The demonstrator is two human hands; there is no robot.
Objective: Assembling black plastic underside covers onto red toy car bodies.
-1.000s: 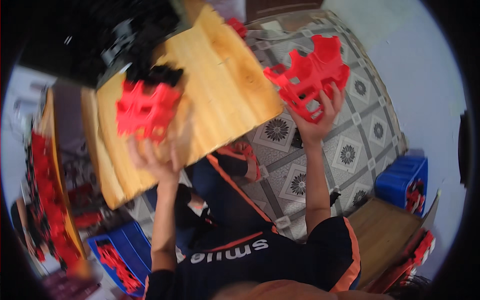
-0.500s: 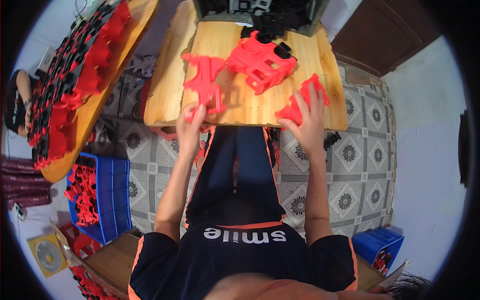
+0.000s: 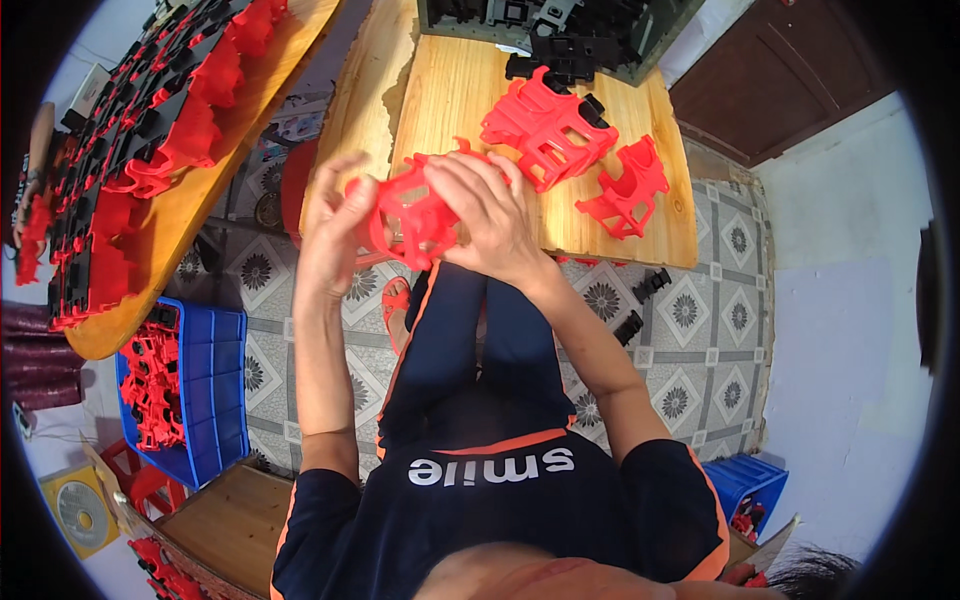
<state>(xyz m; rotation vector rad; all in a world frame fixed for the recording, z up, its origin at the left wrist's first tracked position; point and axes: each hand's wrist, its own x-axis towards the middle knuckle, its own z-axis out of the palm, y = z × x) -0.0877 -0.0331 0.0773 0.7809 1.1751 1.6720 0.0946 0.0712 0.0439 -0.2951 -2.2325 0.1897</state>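
Observation:
My right hand (image 3: 492,215) is closed over the upper right side of a red plastic frame (image 3: 408,215), an openwork piece held at the table's front edge. At the frame's left side is my left hand (image 3: 330,220), slightly blurred. Its fingers are apart and its thumb lies close to the frame; whether it touches cannot be made out. On the table (image 3: 460,90), a bulkier red plastic assembly (image 3: 545,135) with a black piece at its corner stands beyond my right hand. A smaller red plastic frame (image 3: 630,185) lies to its right.
A grey bin (image 3: 640,60) of black parts stands at the far edge, with black pieces (image 3: 560,55) before it. At left, a wooden board (image 3: 110,325) carries rows of red-and-black assemblies. Blue crates (image 3: 215,390) (image 3: 745,490) stand on the floor. Another person's hand (image 3: 30,195) shows far left.
My right hand has left the smaller frame on the table's right and moved left onto the other frame. That frame has come nearer and turned. My left hand has let go and spread its fingers.

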